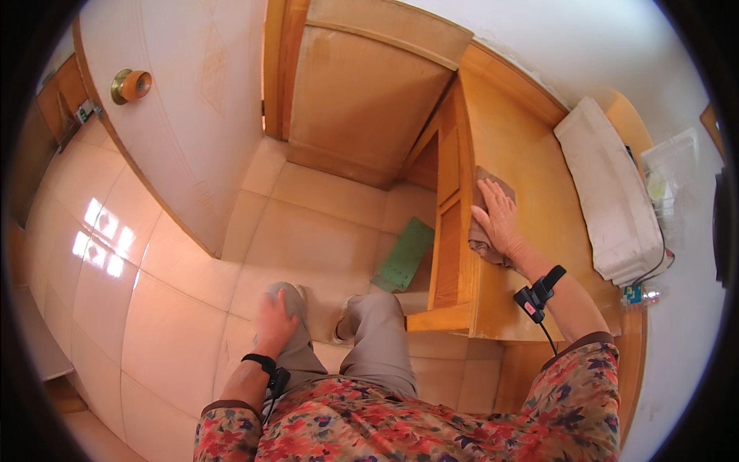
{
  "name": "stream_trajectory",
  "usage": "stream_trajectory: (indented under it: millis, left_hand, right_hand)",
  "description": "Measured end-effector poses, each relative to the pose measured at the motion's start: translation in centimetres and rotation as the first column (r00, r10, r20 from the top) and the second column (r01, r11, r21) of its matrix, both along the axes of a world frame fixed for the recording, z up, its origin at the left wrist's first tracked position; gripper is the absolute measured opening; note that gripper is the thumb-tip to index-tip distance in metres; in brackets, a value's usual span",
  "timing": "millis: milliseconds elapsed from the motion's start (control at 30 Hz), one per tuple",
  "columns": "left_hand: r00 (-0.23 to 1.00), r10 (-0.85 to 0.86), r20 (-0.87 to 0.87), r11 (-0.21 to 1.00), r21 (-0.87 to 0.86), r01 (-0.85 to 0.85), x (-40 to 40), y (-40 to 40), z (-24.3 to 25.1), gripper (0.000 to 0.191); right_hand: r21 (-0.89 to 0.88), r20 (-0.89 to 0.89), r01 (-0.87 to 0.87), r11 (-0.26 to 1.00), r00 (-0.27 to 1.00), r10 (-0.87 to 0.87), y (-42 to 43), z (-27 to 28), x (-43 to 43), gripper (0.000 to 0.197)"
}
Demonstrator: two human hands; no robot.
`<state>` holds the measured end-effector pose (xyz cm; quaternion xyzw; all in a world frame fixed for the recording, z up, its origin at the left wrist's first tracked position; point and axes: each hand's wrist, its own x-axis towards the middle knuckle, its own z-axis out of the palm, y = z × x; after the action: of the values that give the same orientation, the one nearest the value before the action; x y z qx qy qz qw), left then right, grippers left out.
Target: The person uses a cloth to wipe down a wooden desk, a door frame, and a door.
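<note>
My right hand [500, 218] lies palm down on a folded brown cloth [486, 247], pressing it against the top of a wooden desk [537, 190] along its near edge. The cloth bunches below my palm, and its far corner shows beyond my fingertips. My left hand [277, 324] hangs in front of my left knee, with its thumb apart from the fingers. Motion blurs those fingers, and no object is visible in them.
A white door [190, 104] with a round knob [136, 85] stands at the left. Beyond the desk is a wooden cabinet [364, 98]. On the floor beside the desk lies a green box-like object [404, 254]. A long white cover [612, 190] rests along the desk's wall side, near cables.
</note>
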<state>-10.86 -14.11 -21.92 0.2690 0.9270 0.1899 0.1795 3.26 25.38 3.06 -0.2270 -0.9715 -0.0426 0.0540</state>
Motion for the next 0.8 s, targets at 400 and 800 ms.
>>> stream_trajectory:
  millis: [400,800]
  left_hand:
    - [1.000,0.029,-0.001,0.995,-0.097,-0.029,0.2,0.1,0.3,0.069]
    - [0.999,0.019,-0.028,1.000,0.014,-0.019,0.5,-0.3,0.6,0.067]
  right_hand:
    - [-0.080,-0.064,0.126,0.989,0.989,-0.131,4.7,-1.4,-3.1,0.062]
    - [-0.085,-0.017,0.206,0.975,0.978,-0.208,6.0,-1.5,-3.9,0.063]
